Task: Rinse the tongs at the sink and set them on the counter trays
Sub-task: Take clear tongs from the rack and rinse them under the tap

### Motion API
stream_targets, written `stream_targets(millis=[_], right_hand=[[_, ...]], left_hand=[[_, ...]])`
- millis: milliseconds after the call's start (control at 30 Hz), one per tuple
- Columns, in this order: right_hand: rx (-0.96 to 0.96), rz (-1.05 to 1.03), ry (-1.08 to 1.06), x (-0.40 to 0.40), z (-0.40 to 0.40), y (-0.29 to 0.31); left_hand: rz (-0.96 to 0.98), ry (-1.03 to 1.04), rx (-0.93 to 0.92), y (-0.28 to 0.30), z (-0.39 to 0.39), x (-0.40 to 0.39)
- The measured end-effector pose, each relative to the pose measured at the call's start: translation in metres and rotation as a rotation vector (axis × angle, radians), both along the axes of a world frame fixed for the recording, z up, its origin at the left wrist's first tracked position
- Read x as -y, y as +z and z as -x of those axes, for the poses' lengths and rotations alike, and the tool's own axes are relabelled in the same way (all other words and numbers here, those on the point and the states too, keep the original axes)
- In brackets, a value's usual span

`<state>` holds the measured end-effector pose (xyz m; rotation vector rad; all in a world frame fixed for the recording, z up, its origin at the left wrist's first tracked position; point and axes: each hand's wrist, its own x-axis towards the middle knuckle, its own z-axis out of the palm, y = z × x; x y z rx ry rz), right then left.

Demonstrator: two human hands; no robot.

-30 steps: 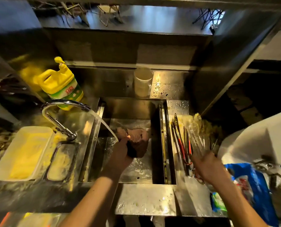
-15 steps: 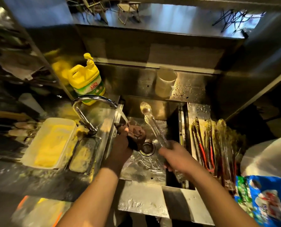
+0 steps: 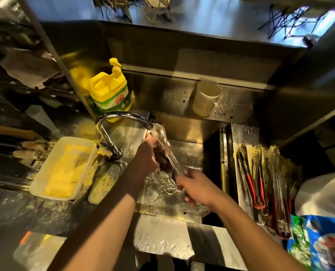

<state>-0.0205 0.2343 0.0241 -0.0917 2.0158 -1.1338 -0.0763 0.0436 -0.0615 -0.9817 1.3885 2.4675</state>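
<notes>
Over the steel sink [image 3: 184, 124], my right hand [image 3: 197, 189] grips the lower end of a pair of clear plastic tongs [image 3: 167, 146]. Their tip reaches up to the spout of the chrome faucet [image 3: 121, 116], where water runs over them. My left hand [image 3: 148, 155] holds a dark brown scrubbing pad [image 3: 161, 158] pressed against the tongs' middle. More tongs [image 3: 258, 184], some with red handles and some clear, lie in a row on the steel counter tray [image 3: 244, 132] right of the sink.
A yellow dish-soap jug [image 3: 110, 90] stands behind the faucet. A white tub [image 3: 65, 167] of yellow material and a small steel pan [image 3: 106, 180] sit to the left. A translucent cup [image 3: 206, 97] rests on the back ledge. A blue packet [image 3: 319, 243] lies at lower right.
My right hand took clear tongs from the tray side and carried them left over the sink. The tongs now reach the faucet spout, and my left hand with the pad has risen against them.
</notes>
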Motion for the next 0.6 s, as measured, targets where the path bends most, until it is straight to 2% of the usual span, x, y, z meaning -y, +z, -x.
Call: stream_targets(millis=[33, 100, 200, 333, 600], right_hand=[[0.025, 0.028, -0.029, -0.001, 0.0, 0.001], [0.063, 0.076, -0.068, -0.003, -0.001, 0.002], [0.085, 0.084, -0.049, -0.007, -0.006, 0.0], [0.109, 0.047, -0.052, -0.005, -0.004, -0.004], [0.113, -0.017, -0.058, 0.001, 0.003, -0.002]], left_hand=[[-0.013, -0.031, 0.008, 0.001, 0.0, 0.0], [0.071, 0.055, 0.055, 0.007, 0.006, -0.008], [-0.013, 0.153, 0.087, 0.002, 0.014, -0.016], [-0.093, 0.032, 0.271, -0.005, 0.014, -0.03], [-0.04, -0.01, 0.221, 0.001, 0.024, -0.021]])
